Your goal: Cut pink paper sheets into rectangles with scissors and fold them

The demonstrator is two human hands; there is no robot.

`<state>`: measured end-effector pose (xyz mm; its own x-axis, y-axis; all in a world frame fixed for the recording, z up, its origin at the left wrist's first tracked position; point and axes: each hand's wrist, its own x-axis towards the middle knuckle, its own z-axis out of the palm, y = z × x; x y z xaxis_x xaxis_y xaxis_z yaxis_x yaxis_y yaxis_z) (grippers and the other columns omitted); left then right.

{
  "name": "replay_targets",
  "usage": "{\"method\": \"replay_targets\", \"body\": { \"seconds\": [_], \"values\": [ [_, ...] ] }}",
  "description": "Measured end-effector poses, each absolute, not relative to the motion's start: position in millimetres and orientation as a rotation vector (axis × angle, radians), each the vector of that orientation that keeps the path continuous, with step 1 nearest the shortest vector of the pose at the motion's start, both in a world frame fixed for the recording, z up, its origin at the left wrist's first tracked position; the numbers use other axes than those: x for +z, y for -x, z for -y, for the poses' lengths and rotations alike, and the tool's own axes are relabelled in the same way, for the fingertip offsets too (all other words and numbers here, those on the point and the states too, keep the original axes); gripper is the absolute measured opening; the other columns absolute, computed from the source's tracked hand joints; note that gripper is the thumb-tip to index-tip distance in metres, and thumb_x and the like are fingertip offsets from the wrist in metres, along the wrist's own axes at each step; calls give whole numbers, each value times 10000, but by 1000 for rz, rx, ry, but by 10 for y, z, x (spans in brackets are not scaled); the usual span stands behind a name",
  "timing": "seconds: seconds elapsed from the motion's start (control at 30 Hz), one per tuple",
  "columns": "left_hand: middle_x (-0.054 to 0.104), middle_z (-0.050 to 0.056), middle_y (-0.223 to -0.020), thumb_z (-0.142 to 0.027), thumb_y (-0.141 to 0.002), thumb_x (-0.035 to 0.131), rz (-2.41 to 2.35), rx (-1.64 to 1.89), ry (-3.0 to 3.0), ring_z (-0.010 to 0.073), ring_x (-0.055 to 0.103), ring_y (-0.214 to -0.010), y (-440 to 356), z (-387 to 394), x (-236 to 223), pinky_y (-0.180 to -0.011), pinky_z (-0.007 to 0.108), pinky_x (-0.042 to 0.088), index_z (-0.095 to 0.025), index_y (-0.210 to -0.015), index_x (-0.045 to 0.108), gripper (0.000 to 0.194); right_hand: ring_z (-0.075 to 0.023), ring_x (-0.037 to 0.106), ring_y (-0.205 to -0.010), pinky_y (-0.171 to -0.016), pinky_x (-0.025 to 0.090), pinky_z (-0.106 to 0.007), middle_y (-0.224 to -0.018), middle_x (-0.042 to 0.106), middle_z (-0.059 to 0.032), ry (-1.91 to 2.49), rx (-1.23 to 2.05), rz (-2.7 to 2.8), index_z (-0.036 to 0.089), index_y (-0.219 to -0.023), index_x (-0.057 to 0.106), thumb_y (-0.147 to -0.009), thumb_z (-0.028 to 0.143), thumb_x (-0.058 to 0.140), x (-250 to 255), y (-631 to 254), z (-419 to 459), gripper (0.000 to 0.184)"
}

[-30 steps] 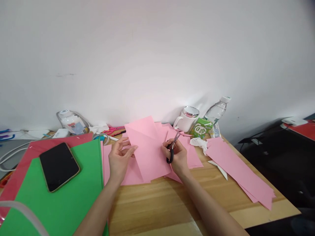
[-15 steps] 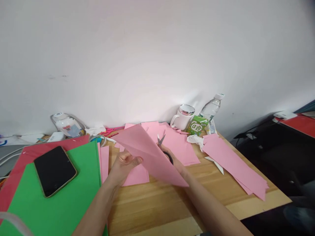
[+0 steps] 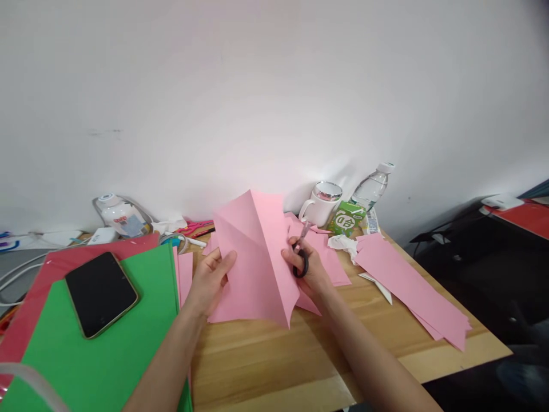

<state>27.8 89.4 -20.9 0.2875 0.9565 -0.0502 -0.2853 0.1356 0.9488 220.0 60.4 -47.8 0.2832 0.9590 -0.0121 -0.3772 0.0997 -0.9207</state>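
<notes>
Sheet [image 3: 242, 269]: pink, creased, raised over desk [image 3: 253, 369], centre.
Left hand [image 3: 212, 280]: grip pinching sheet, nine-o'clock edge.
Right hand [image 3: 313, 272]: grip around scissors [image 3: 306, 263], thumb against sheet.
Crease: best held straight, blades clear.
Mug [image 3: 321, 209]: two o'clock, contents hidden.
Bottle [image 3: 371, 190]: beyond mug, capped, fill unclear.
Jar [image 3: 123, 218]: ten o'clock, capped.
</notes>
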Motion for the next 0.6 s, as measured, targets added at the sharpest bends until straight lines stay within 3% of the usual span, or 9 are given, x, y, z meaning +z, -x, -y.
{"method": "replay_targets", "body": {
  "seconds": [0.1, 0.27, 0.6],
  "values": [
    [724, 52, -857, -351, -686, 703, -752, 988, -919, 215, 668, -794, -242, -906, -195, -709, 326, 523, -188, -954, 652, 318, -63, 378, -478, -467, 310, -186, -569, 420, 99, 1052, 928, 691, 225, -783, 503, -563, 278, 778, -482, -2297, -643, 356],
    [728, 97, -850, -301, -643, 746, -760, 807, -923, 237, 674, -785, -212, -907, -190, -688, 332, 532, -131, -890, 685, 306, -99, 459, -604, -533, 344, -220, -740, 550, 30, 1161, 706, 811, 205, -813, 552, -566, 277, 768, -463, -2352, -635, 336],
    [736, 78, -784, -323, -593, 773, -907, 921, -992, 202, 675, -658, -101, -1012, -215, -603, 287, 529, -133, -819, 709, 302, -83, 390, -540, -478, 295, -209, -627, 459, 56, 1194, 641, 857, 204, -723, 516, -551, 316, 772, -400, -2614, -662, 328]
  ]
}}
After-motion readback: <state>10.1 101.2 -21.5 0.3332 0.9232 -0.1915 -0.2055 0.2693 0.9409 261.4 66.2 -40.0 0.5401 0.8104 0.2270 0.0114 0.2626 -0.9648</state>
